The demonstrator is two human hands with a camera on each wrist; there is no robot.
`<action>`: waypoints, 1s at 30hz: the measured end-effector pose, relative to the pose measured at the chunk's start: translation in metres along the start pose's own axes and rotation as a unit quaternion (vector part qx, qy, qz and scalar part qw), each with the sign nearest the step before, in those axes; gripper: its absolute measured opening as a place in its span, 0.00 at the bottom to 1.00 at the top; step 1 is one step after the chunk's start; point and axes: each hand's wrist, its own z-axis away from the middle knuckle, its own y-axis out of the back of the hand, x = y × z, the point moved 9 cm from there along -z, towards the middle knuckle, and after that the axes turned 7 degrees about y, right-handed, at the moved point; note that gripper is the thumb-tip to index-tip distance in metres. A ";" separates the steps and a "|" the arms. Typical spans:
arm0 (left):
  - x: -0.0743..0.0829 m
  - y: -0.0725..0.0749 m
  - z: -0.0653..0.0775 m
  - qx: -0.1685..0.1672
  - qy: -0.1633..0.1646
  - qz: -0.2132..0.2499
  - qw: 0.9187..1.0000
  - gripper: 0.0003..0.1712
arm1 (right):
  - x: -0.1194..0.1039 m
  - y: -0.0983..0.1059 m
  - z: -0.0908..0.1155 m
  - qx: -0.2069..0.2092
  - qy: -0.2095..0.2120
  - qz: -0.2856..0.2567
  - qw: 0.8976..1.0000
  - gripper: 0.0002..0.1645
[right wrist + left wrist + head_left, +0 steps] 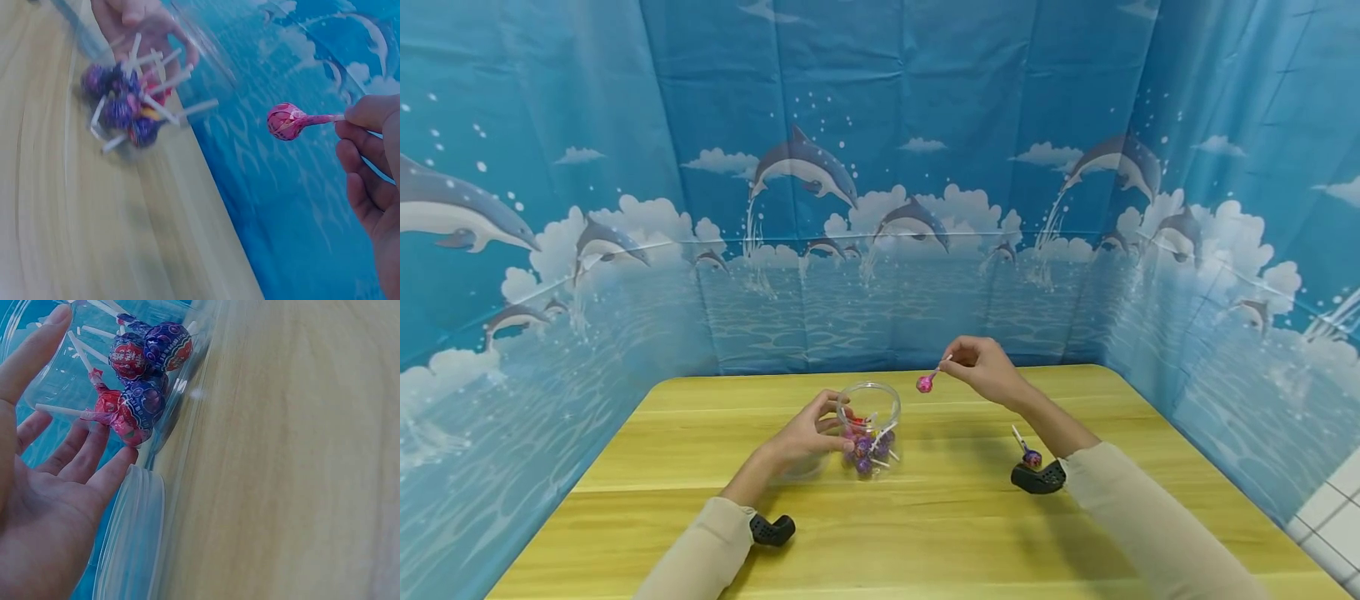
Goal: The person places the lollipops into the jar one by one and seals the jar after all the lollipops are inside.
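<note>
A clear plastic jar (868, 396) with several lollipops (863, 450) in purple, pink and red wrappers stands uncapped on the table. My left hand (816, 429) holds the jar from its left side, the thumb and fingers spread round the wall. In the left wrist view, the lollipops (147, 394) show close to the fingers. To the right of the jar and higher than its rim, my right hand (985, 371) pinches the white stick of a pink-wrapped lollipop (286, 122). Its candy end points toward the jar.
A purple-wrapped lollipop (1032, 458) lies on the table by the right wrist's black camera mount (1037, 478). Beside the jar, under the left hand, is a clear round lid (131, 531). A blue dolphin-print curtain (880, 317) hangs behind the yellow wooden table (880, 542).
</note>
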 end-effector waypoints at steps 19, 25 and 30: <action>-0.002 -0.001 -0.001 0.003 0.001 -0.003 1.000 0.37 | -0.028 -0.074 -0.040 -0.070 0.089 0.052 0.992 0.03; -0.001 -0.001 0.001 -0.001 0.000 -0.001 1.000 0.36 | -0.028 -0.097 -0.045 -0.099 0.115 0.076 0.986 0.04; -0.001 -0.001 0.002 -0.004 0.002 0.004 1.000 0.36 | -0.028 -0.108 -0.047 -0.106 0.129 0.087 0.982 0.06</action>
